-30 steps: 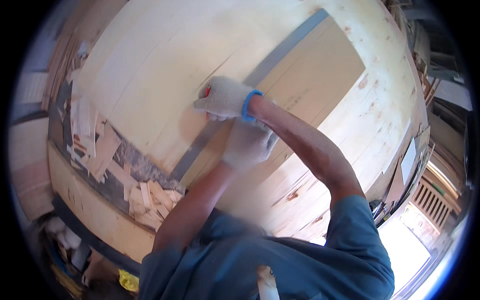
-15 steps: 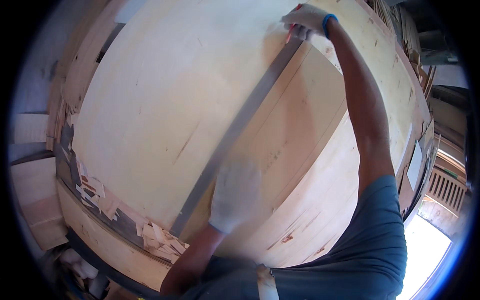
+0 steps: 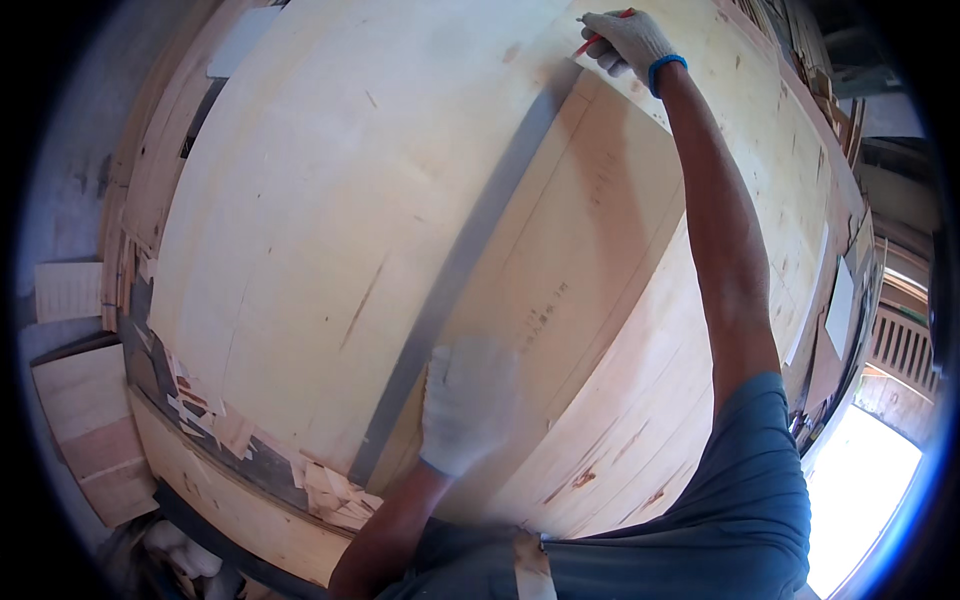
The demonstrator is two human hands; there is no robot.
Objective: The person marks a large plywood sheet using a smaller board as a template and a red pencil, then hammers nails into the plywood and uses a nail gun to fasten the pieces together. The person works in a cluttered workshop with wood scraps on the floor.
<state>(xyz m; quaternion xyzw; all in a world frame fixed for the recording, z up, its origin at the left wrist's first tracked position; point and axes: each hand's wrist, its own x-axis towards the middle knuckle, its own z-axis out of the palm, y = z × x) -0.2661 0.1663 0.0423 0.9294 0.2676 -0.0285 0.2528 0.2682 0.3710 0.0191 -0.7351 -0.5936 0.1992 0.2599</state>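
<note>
My right hand [image 3: 628, 42], in a white knit glove with a blue cuff, grips a slim red pencil [image 3: 597, 38] near the far end of a tan plywood panel [image 3: 590, 235]. Pencil lines and dark printed marks run along this panel. A straight grey strip [image 3: 450, 285] follows its left edge; whether it is a flat bar or a gap I cannot tell. My left hand [image 3: 465, 405], also gloved, is over the near part of the panel by the strip. Its fingers are smeared by motion. A large pale plywood sheet [image 3: 290, 230] spreads out on the left.
Thin wood scraps [image 3: 335, 495] lie along the near left edge of the work surface. Several boards lean at the far left, including a pale board [image 3: 95, 430]. A slatted wooden piece [image 3: 900, 350] and a bright opening [image 3: 865, 500] are on the right.
My right hand has shifted slightly right relative to the panel, and the pencil now lies at a different slant. The whole view has shifted a little. My left hand stays over the panel.
</note>
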